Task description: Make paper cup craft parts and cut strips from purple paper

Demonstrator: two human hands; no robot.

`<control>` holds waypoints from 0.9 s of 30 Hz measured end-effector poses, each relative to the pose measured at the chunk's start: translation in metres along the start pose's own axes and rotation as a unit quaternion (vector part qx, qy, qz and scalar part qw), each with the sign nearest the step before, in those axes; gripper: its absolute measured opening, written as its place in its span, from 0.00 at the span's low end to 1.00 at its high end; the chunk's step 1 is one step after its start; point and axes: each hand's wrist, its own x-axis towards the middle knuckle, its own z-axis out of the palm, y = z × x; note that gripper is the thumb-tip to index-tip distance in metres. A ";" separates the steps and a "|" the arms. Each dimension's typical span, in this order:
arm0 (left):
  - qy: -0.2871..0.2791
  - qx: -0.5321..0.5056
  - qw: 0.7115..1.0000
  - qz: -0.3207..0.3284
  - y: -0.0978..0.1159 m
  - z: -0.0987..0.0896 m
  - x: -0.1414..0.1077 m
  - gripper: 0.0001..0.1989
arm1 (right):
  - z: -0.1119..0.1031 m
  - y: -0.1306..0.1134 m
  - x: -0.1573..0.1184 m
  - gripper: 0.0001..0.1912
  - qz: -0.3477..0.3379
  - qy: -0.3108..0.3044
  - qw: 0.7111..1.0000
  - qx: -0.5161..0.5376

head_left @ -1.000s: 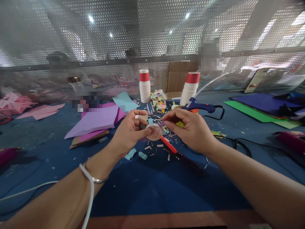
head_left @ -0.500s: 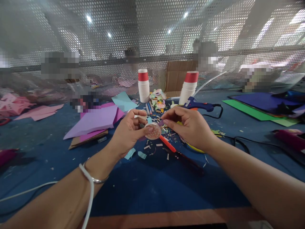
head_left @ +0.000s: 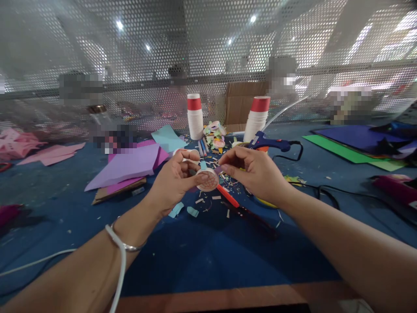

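Between thumb and fingers, my left hand [head_left: 179,176] grips a small round white disc [head_left: 208,181] with reddish criss-cross lines on its face. A light blue paper strip [head_left: 203,165] stands up from the disc's upper edge. My right hand [head_left: 254,174] pinches a small purple paper strip [head_left: 218,169] at the disc's upper right edge; whether it is stuck there I cannot tell. Below the hands lies a tool with an orange-red part [head_left: 228,195] and a dark end. Light blue paper scraps [head_left: 193,211] rest nearby.
Two stacks of paper cups, left [head_left: 195,119] and right [head_left: 257,119], stand behind the hands. A blue glue gun [head_left: 272,142] lies at the right, its black cord [head_left: 312,187] trailing across the table. Purple paper [head_left: 122,167] is at left, green paper [head_left: 345,152] at right.
Both hands stay almost in place, still holding the disc and the purple strip. The whole view has shifted very slightly.
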 end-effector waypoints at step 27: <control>0.100 -0.230 0.963 -0.099 0.014 0.016 -0.005 0.24 | 0.020 -0.009 -0.008 0.15 0.067 -0.074 0.994 -0.033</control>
